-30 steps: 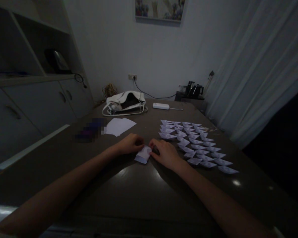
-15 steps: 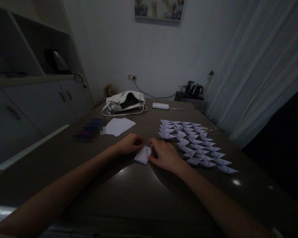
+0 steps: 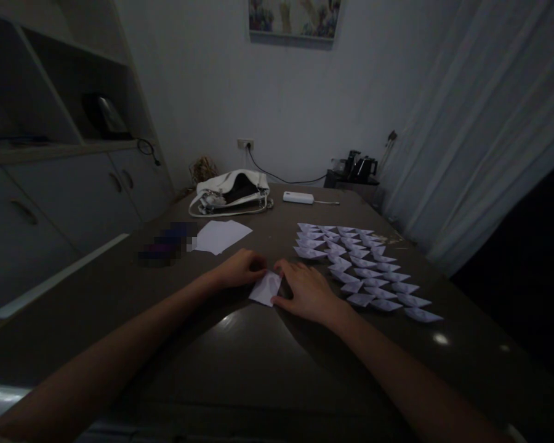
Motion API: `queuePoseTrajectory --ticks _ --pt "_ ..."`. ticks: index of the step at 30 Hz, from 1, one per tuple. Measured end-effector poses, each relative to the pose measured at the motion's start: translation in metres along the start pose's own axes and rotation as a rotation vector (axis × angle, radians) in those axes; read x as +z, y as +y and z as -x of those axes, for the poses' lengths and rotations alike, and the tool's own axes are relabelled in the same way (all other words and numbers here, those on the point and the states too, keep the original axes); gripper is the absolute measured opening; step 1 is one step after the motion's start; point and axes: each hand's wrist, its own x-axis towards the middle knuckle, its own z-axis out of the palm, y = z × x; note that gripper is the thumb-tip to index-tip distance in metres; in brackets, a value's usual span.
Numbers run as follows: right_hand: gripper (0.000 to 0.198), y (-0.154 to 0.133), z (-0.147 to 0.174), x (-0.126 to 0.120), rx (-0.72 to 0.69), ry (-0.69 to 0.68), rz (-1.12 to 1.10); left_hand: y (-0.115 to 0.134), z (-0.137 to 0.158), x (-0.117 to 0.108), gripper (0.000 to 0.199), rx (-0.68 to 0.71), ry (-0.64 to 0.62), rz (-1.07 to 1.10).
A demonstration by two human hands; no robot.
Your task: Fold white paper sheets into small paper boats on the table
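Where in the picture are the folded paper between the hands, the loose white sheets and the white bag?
Folded paper [image 3: 264,290]: head view, on its upper face.
Loose white sheets [image 3: 222,235]: head view, on the top sheet's face.
White bag [image 3: 219,183]: head view, on its upper side.

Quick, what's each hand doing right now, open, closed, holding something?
Left hand: curled at the small white paper; can't tell if pinching.
Right hand: partly open, thumb and forefinger apart at its right edge.

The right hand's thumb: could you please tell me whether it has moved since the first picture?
Yes: judged against the paper boats, the thumb of the right hand has shifted nearer the camera and slightly left.
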Motion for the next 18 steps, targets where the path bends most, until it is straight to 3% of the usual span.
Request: queuePoseTrajectory --ticks 7,13,18 --pt "0.067 0.000 0.002 0.000 -0.007 0.009 -0.063 -0.002 0.000 0.000 0.024 0.001 -0.003 0.015" --pt "0.024 0.013 -0.003 0.002 -0.004 0.128 -0.196 0.002 0.000 -0.002 0.021 -0.003 0.009 0.001" --pt "0.014 0.020 -0.011 0.011 0.036 0.187 -0.147 0.004 0.001 -0.002 0.018 -0.010 0.010 -0.004"
